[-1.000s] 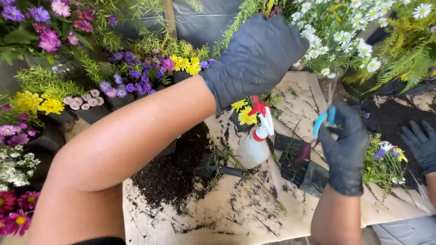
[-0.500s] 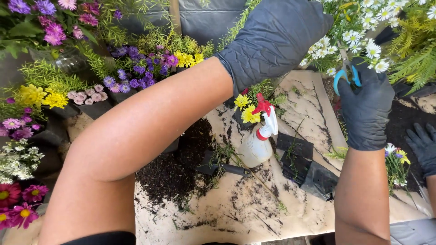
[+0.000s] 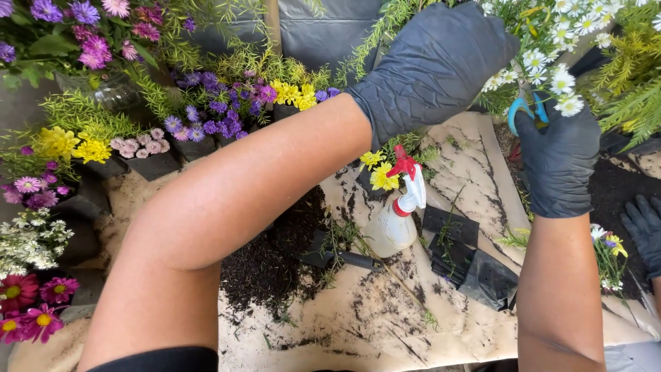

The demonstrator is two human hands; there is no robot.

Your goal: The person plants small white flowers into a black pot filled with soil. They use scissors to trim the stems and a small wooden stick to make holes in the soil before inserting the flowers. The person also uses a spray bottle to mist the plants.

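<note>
My left hand (image 3: 434, 65), in a dark glove, reaches far forward into the white daisy plant (image 3: 551, 48) at the top right; its fingers are hidden among the stems, so I cannot tell what they grip. My right hand (image 3: 558, 162), also gloved, holds blue-handled scissors (image 3: 527, 110) up at the base of the daisies; the blades are hidden in the foliage.
A white spray bottle (image 3: 396, 217) with a red trigger lies on the paper-covered table (image 3: 385, 324) beside spilled dark soil (image 3: 268, 255) and flat black plastic pots (image 3: 475, 265). Purple, yellow and pink flowers (image 3: 227, 110) line the left and back. Another person's gloved hand (image 3: 644, 227) rests at the right edge.
Both hands have risen and moved forward into the daisies. The right hand carried the scissors from above the table up to the daisy stems.
</note>
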